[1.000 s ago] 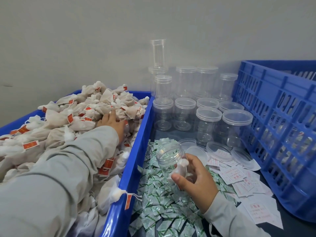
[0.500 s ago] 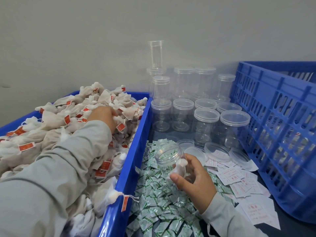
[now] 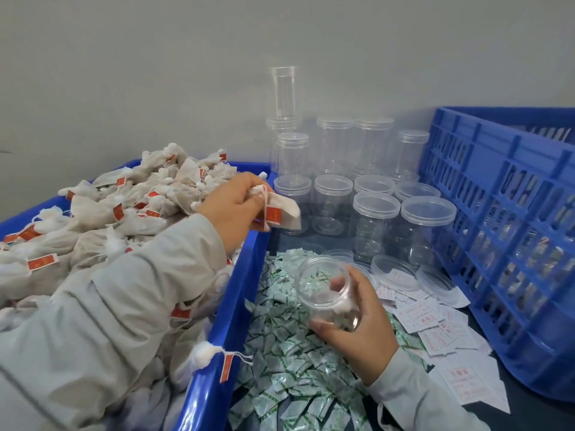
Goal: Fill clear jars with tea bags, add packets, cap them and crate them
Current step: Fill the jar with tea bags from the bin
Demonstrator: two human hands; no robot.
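Observation:
My left hand [image 3: 234, 206] grips a white tea bag [image 3: 284, 209] with a red tag, lifted over the right rim of the blue bin [image 3: 236, 309] heaped with tea bags [image 3: 102, 219]. My right hand [image 3: 362, 325] holds an open clear jar [image 3: 323, 290], tilted with its mouth toward the upper left, above a pile of green-and-white packets [image 3: 286, 362]. At least one tea bag lies inside the jar. The held tea bag hangs above and left of the jar's mouth.
Capped empty clear jars [image 3: 373, 213] stand in rows by the wall, with a tall clear tube [image 3: 283, 91] on top. Loose lids [image 3: 395, 272] and white paper slips [image 3: 435, 325] lie right of the packets. A blue slatted crate [image 3: 510, 231] stands at the right.
My left hand has closed on a tea bag in the heap and lifted it rightward over the bin's rim, toward the jar. My right hand has kept the jar tilted in place.

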